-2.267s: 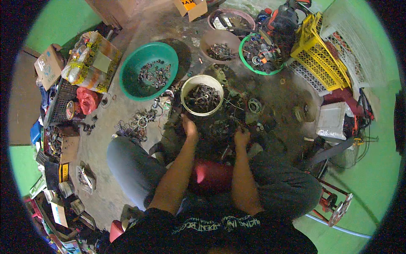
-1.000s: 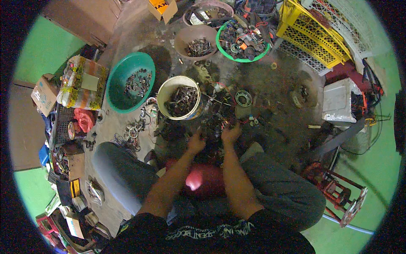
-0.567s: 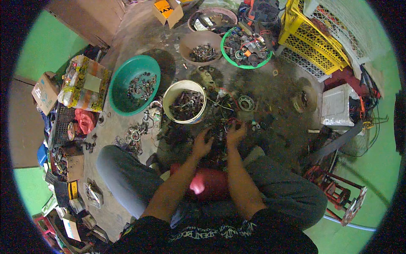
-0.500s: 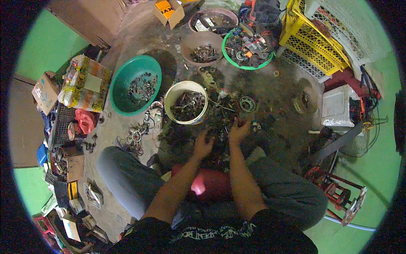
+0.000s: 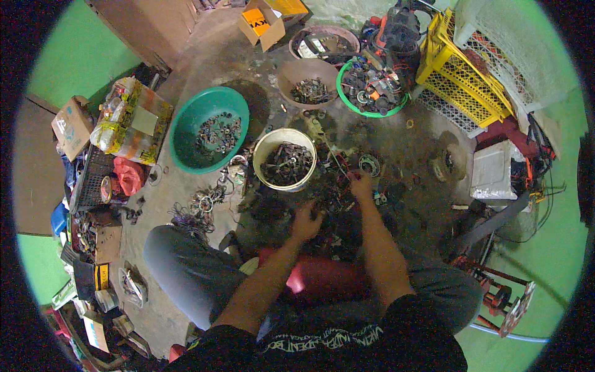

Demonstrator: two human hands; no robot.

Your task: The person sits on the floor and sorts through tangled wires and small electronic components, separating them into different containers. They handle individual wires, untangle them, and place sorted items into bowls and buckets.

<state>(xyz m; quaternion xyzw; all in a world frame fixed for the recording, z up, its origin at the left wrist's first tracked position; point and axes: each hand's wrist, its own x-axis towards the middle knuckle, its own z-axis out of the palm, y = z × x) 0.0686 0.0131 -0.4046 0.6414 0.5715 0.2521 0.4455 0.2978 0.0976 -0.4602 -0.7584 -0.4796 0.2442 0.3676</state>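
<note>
Digging through the heap of scrap metal parts (image 5: 338, 198) on the floor between my knees, I rest my left hand (image 5: 307, 220) on it, fingers curled; whether they pinch anything I cannot tell. My right hand (image 5: 361, 184) reaches farther, its grip hidden too. These bits look hard, heavy, greasy and tangled, so I would pinch one piece by its rim. The white bucket (image 5: 285, 162) stands just beyond.

Dark scrap-metal pile (image 5: 338, 201) spread on floor beside white bucket (image 5: 285, 158); pieces seemingly small, tangled.
</note>
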